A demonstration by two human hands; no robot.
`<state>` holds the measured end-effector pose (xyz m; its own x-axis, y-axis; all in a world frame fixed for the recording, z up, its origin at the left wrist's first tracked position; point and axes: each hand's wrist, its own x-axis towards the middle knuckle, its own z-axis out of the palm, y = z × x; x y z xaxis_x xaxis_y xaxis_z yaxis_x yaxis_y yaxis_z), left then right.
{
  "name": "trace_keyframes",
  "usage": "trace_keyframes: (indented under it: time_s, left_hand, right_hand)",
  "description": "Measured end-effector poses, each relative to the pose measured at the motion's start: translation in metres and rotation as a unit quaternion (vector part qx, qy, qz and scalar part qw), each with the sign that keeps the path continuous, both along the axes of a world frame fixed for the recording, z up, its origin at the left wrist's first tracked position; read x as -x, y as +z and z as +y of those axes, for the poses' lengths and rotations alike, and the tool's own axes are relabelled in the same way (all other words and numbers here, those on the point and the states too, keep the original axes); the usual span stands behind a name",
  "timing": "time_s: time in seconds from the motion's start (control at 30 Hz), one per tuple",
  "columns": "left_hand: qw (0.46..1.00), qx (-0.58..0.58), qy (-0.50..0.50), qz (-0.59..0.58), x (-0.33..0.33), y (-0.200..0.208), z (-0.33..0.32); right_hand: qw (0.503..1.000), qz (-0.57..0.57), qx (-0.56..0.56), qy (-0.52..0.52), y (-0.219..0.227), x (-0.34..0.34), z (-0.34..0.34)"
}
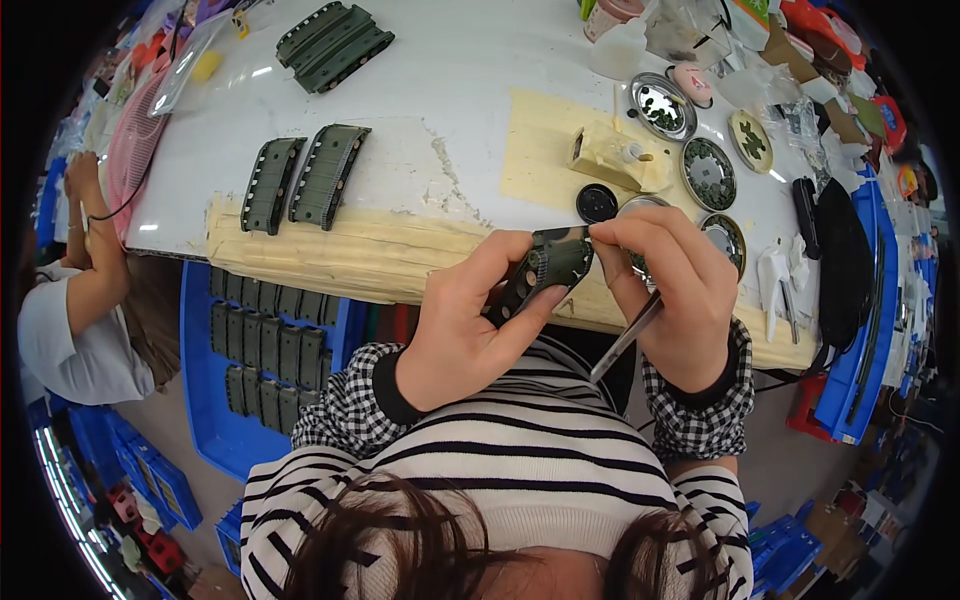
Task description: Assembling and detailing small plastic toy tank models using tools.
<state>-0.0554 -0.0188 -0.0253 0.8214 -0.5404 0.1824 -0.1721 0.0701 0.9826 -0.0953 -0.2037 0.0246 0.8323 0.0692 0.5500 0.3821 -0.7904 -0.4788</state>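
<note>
My left hand is closed around a dark green plastic model part, which looks like a toy tank hull with small wheels along its side. It is held tilted above the table's front edge. My right hand has thumb and forefinger pinched at the part's right end; whatever tiny piece may be between them is hidden. Metal tweezers are tucked in the same hand, their tip pointing down toward my lap. Two similar green hull parts lie side by side on the table to the left.
More green hulls lie farther back. Round metal dishes of small green pieces stand right, near a tape-wrapped block and a black round dish. A blue crate of hulls sits below left. Another person is at far left.
</note>
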Motion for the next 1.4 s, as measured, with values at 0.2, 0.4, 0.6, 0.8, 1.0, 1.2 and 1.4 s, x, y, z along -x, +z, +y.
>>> trace_keyframes:
  time_s: [0.2, 0.4, 0.6, 0.8, 1.0, 1.2, 1.4]
  left_hand:
    - [1.000, 0.006, 0.002, -0.004, 0.001, 0.000, -0.001]
    - [0.999, 0.026, 0.005, 0.027, 0.005, -0.001, -0.004]
    - [0.995, 0.032, -0.025, 0.094, 0.004, -0.004, -0.006]
    - [0.959, 0.072, -0.076, 0.263, 0.000, 0.012, -0.006]
    - [0.961, 0.076, -0.089, 0.249, -0.003, 0.009, -0.006]
    - [0.958, 0.091, -0.098, 0.253, 0.001, 0.009, -0.003]
    - [0.973, 0.058, -0.137, 0.179, 0.003, 0.007, -0.004]
  right_hand:
    - [0.999, -0.015, 0.036, -0.019, -0.008, 0.006, 0.004]
    - [0.993, -0.054, 0.100, -0.030, -0.017, 0.010, 0.011]
    - [0.994, -0.025, 0.104, -0.030, -0.021, 0.016, 0.010]
    - [0.981, 0.020, -0.057, -0.185, -0.008, 0.031, -0.033]
    - [0.944, 0.151, 0.056, -0.287, -0.026, 0.060, -0.113]
    - [0.946, 0.183, 0.087, -0.254, -0.029, 0.058, -0.124]
    - [0.977, 0.084, 0.010, -0.193, -0.011, 0.053, -0.073]
